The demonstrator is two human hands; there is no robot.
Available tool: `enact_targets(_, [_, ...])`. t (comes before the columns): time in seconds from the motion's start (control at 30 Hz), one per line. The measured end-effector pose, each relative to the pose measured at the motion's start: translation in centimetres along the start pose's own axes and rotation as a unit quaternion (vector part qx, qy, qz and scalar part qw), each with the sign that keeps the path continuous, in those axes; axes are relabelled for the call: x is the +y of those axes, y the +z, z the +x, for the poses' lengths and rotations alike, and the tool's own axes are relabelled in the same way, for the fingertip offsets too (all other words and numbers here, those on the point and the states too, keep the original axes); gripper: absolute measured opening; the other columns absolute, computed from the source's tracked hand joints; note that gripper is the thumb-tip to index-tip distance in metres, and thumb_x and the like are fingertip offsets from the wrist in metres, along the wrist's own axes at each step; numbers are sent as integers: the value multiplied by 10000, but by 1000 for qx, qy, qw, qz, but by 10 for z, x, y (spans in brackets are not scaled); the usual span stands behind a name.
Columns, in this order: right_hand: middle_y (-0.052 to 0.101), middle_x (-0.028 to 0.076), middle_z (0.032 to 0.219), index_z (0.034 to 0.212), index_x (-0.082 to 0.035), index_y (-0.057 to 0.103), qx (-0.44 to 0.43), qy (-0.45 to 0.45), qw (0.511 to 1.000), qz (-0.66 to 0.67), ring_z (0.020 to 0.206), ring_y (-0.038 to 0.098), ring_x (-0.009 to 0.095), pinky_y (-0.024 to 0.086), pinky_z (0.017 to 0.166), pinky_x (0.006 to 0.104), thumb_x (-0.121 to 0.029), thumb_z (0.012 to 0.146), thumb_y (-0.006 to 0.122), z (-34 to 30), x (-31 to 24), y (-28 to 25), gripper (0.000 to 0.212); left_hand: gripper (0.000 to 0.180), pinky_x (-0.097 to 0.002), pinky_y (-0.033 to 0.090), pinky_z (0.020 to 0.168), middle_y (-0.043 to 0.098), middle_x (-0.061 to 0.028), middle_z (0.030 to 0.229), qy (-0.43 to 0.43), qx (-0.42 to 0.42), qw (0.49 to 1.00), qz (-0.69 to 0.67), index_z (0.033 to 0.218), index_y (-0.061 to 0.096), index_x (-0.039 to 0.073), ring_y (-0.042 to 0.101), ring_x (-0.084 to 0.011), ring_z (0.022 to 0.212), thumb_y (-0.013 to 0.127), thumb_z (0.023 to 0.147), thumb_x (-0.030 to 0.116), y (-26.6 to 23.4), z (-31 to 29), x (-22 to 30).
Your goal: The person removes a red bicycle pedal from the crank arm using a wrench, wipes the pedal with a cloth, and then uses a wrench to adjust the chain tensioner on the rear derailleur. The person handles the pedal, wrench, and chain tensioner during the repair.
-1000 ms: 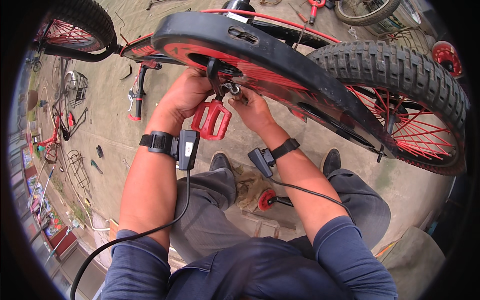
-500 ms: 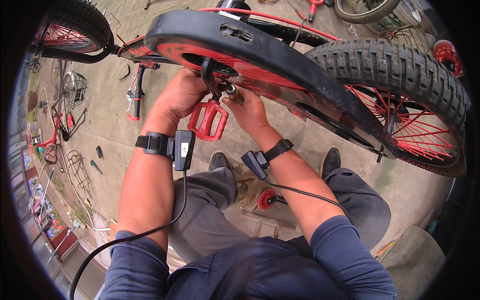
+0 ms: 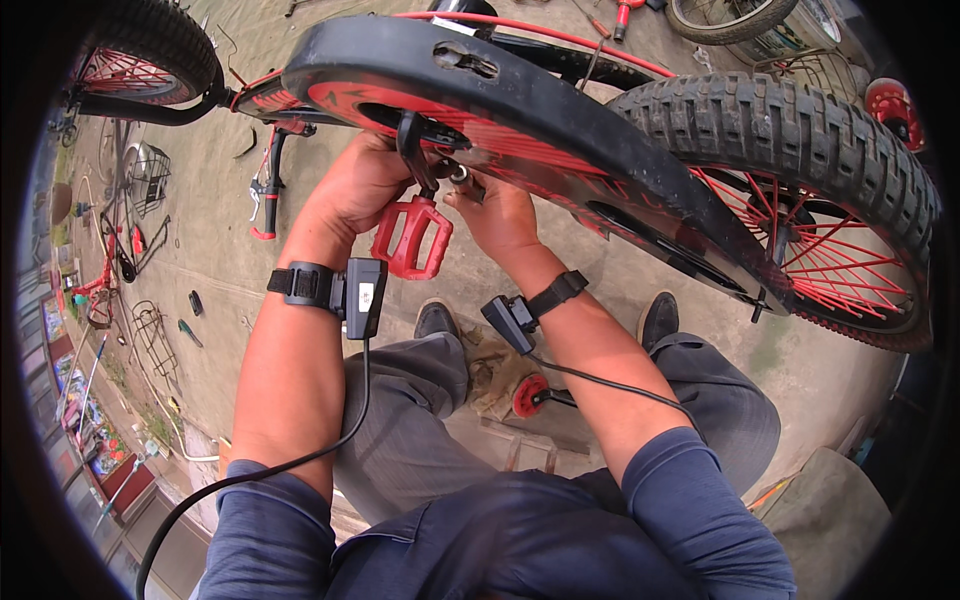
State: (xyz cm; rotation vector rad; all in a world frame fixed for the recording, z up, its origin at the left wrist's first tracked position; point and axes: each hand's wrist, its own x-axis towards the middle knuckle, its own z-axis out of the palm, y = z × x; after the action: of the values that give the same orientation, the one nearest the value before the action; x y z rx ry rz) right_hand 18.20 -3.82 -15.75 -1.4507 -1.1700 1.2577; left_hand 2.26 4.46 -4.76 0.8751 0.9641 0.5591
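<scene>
Tan-green floor (image 3: 225, 235), wire basket (image 3: 150, 178) at the far left, wire rack (image 3: 150, 322), small black thing (image 3: 196, 302) and thin green thing (image 3: 189, 332) near it, two dark shoes (image 3: 437, 318), brown rag (image 3: 492, 385) and small red wheel (image 3: 530, 396) between the legs, red tool (image 3: 623, 18) at the top, bigger wheel (image 3: 735, 37) top right.

chain guard (image 3: 550, 98) smooth, scuffed plastic; pedal (image 3: 412, 240) matt plastic; tool (image 3: 462, 179) shiny metal; tyre (image 3: 770, 130) rough rubber

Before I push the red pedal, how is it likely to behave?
The red pedal would probably feel stiff: its open frame looks rigid and unbent. It seems light for its size, since two wide gaps show through it. Pushed, it may swing or spin rather than roll away, because it is joined to the black crank arm.
</scene>
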Motion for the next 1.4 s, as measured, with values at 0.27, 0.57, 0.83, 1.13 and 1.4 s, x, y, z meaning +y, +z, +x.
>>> enact_targets(0.27, [611,-14,782,1153,-89,675,13,29,990,-140,712,588,119,491,703,306,-133,787,828,0,-18,-4,400,240,-298,521,797,721,-74,1055,-7,11,1000,9,1143,701,-23,658,-158,905,654,909,-5,2,-3,2])
enact_targets(0.57, [642,48,817,1160,-62,660,-44,-6,980,-194,750,631,187,501,711,349,-81,853,735,0,-11,-11,317,210,-294,515,761,724,-44,996,4,23,999,28,1117,713,3,646,-135,860,651,916,-13,4,-2,3])
enact_targets(0.83, [672,80,867,1087,-32,656,0,-46,987,-154,767,650,212,512,715,372,-82,869,720,6,-4,-2,233,259,-321,566,738,731,-79,1033,45,-3,998,53,1148,697,13,702,-209,940,733,927,143,-2,2,-3])
enact_targets(1.13, [692,74,917,1094,-59,671,19,-40,979,-197,811,683,204,542,736,349,-106,866,728,16,-10,5,240,260,-315,550,752,728,-72,1069,51,1,996,68,1165,690,13,689,-192,975,720,935,131,-3,1,-2])
enact_targets(1.4, [684,40,944,1144,-68,662,24,-76,991,-112,841,657,142,538,740,322,19,865,683,17,4,15,294,236,-307,547,721,727,-65,1040,66,3,994,85,1140,700,21,685,-185,933,722,939,143,1,0,0])
